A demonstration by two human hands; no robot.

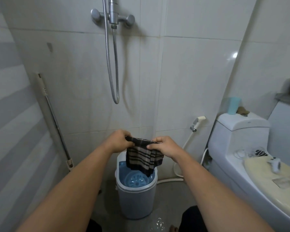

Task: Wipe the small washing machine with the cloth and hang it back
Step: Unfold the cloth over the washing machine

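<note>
A small grey washing machine (135, 203) stands on the floor in front of me, its lid off and its blue tub and pulsator showing. Above its open top hangs a dark cloth with brown stripes (141, 159). My left hand (119, 139) pinches the cloth's upper left corner. My right hand (166, 147) pinches the upper right corner. The cloth's top edge is stretched between the two hands and its lower end dangles over the tub's back rim.
A shower mixer with a looped hose (113, 67) hangs on the tiled wall ahead. A mop handle (54, 121) leans at the left. A toilet (244, 148) with a blue cup (233, 105) on its tank stands at the right, a bidet sprayer (197, 123) beside it.
</note>
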